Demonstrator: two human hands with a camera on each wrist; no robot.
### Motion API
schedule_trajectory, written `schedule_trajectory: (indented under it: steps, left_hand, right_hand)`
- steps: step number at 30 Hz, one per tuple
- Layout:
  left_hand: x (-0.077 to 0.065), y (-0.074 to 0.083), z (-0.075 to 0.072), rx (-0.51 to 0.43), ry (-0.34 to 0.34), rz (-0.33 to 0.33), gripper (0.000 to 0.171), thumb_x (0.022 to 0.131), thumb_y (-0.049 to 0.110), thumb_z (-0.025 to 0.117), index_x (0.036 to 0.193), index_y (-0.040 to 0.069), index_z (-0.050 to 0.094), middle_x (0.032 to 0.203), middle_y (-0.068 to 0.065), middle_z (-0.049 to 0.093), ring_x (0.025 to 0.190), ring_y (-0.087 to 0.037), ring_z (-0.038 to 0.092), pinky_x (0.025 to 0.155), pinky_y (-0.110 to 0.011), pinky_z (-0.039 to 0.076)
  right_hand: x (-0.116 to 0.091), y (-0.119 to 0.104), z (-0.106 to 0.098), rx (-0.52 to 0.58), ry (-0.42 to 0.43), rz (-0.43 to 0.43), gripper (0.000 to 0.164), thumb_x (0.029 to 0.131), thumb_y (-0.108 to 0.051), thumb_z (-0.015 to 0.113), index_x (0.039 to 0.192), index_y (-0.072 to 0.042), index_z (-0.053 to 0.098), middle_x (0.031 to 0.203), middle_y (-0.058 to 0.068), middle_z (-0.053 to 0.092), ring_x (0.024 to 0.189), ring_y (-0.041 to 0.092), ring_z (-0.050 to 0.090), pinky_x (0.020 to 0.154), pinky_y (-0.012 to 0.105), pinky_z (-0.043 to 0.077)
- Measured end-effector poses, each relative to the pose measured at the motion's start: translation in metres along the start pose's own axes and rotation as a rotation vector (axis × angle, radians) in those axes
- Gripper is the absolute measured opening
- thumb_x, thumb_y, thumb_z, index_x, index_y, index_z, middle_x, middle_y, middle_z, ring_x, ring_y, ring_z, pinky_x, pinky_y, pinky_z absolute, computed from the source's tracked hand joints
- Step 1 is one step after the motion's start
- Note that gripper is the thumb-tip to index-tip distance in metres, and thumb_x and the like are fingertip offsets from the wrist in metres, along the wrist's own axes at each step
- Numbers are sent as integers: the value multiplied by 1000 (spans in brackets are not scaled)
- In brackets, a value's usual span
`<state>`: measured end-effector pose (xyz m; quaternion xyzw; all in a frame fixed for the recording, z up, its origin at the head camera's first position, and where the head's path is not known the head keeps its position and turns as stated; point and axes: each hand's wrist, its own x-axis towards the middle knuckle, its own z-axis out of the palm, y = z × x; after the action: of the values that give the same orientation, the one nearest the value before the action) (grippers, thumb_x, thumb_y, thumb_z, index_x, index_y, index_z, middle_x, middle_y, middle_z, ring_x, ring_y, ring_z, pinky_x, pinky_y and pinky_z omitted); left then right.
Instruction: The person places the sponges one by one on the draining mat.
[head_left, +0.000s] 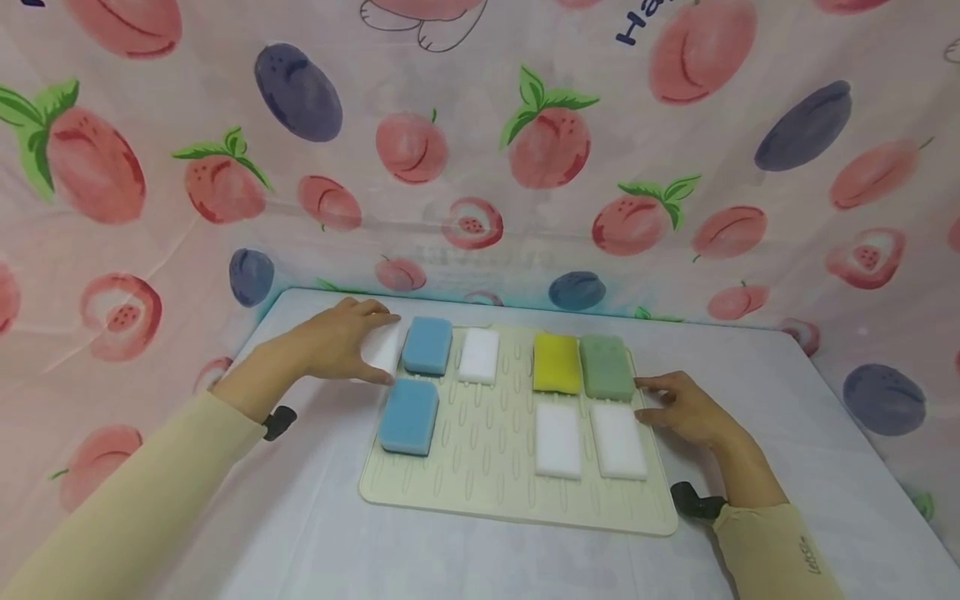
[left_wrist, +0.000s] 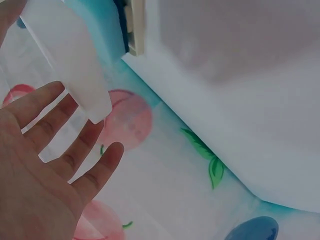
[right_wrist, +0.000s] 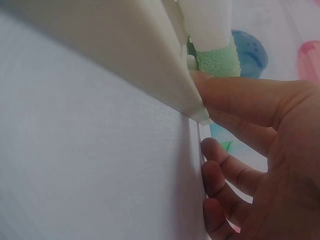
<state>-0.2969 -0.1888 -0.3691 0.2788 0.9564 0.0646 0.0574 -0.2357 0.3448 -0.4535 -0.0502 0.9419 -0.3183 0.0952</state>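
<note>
My left hand [head_left: 333, 342] holds a white sponge [head_left: 382, 346] by its sides at the back left of a cream drying mat [head_left: 487, 492]. In the left wrist view, the fingers [left_wrist: 85, 142] of that hand spread along one side of the white sponge [left_wrist: 70, 60]. Right beside it on the mat is a blue sponge [head_left: 427, 343]; a second blue sponge [head_left: 408, 417] lies in front. My right hand [head_left: 686, 412] touches the mat's right edge with thumb and index finger, close to a green sponge [head_left: 607, 367]. Its other fingertips [right_wrist: 214, 175] rest on the table.
A yellow sponge [head_left: 557, 363] lies left of the green one. Two white sponges [head_left: 558, 440] are in front of them, and another white sponge [head_left: 478, 356] sits at the mat's back, left of centre. Behind the white-covered table [head_left: 300, 517] hangs a peach-print cloth [head_left: 480, 125].
</note>
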Motion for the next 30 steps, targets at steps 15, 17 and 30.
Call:
schedule_trajectory:
  steps: [15, 17, 30]
  left_hand:
    - [-2, 33, 2, 22, 37, 36, 102, 73, 67, 84, 154, 14, 51, 152, -10, 52, 135, -36, 49, 112, -55, 47]
    - [-2, 36, 3, 28, 37, 43, 102, 74, 68, 84, 154, 14, 50, 152, -9, 51, 136, -36, 49, 112, -54, 47]
    - [-1, 54, 11, 52, 30, 82, 101, 76, 72, 79, 154, 15, 51, 153, -10, 51, 137, -38, 49, 110, -55, 48]
  right_hand:
    - [1, 3, 0, -2, 5, 18, 64, 87, -20, 81, 143, 1, 59, 138, 30, 49, 120, 47, 51, 96, 61, 48]
    - [1, 3, 0, -4, 3, 21, 64, 87, -20, 81, 143, 1, 59, 139, 30, 49, 121, 47, 50, 96, 61, 48]
    - [1, 2, 0, -4, -3, 9, 64, 87, -21, 81, 143, 2, 59, 138, 30, 49, 120, 47, 51, 96, 61, 48]
